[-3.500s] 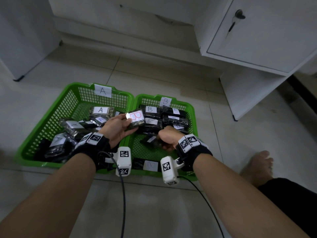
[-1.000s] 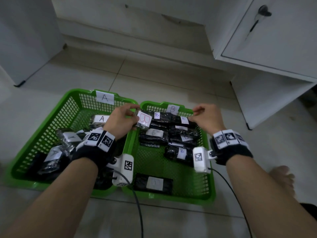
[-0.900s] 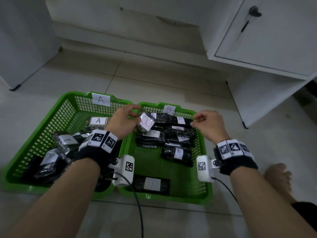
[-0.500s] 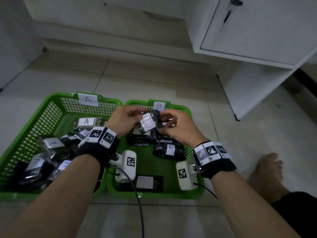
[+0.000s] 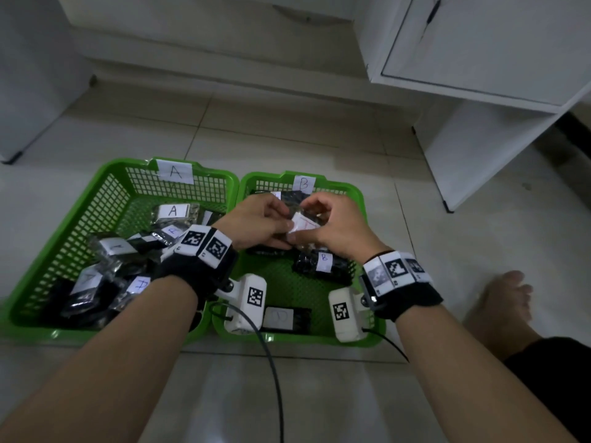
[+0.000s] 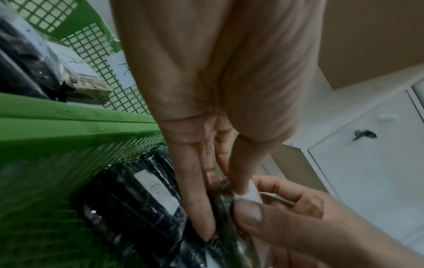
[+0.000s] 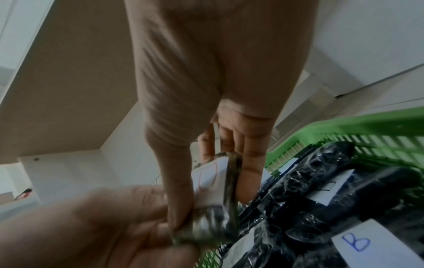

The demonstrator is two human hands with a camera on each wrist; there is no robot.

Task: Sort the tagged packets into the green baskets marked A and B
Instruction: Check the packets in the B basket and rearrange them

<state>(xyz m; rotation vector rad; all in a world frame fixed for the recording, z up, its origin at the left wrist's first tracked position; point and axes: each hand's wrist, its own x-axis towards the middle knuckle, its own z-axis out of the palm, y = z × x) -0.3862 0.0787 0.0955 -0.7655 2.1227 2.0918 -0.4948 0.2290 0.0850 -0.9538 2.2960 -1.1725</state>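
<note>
Red-lettered packet: pinched by left hand and right hand together, above far end of basket B, beside basket A

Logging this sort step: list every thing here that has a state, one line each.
held packet: lifted over basket B, pinched by both hands.
left hand: grips the packet.
right hand: grips the packet.
basket A: holds tagged packets.
basket B: holds tagged packets.
cabinet door: closed.
</note>
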